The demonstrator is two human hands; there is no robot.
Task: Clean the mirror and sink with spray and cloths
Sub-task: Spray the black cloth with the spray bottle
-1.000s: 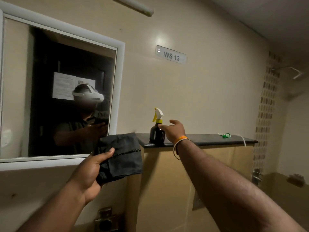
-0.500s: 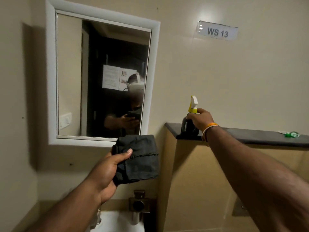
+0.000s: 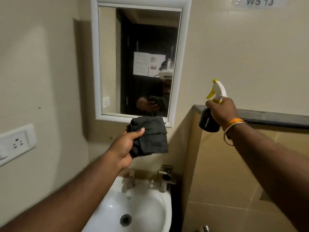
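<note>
A white-framed mirror (image 3: 140, 47) hangs on the beige wall straight ahead. Below it is a white sink (image 3: 155, 220) with a metal tap (image 3: 164, 178). My left hand (image 3: 127, 149) holds a folded dark grey cloth (image 3: 150, 136) up in front of the mirror's lower edge. My right hand (image 3: 220, 109) grips the neck of a dark spray bottle (image 3: 207, 121) with a white and yellow trigger head, lifted off the dark ledge (image 3: 270, 118), nozzle pointing left toward the mirror.
A white wall socket (image 3: 16, 143) is at the left. The tiled half-wall under the ledge juts out beside the sink on the right. A "WS 13" sign (image 3: 259, 1) is at the top right. A second metal fitting (image 3: 205, 229) shows at the bottom edge.
My right hand has closed on the spray bottle and lifted it off the ledge. The view has swung left and down, bringing the sink and socket into sight. The cloth stays in my left hand.
</note>
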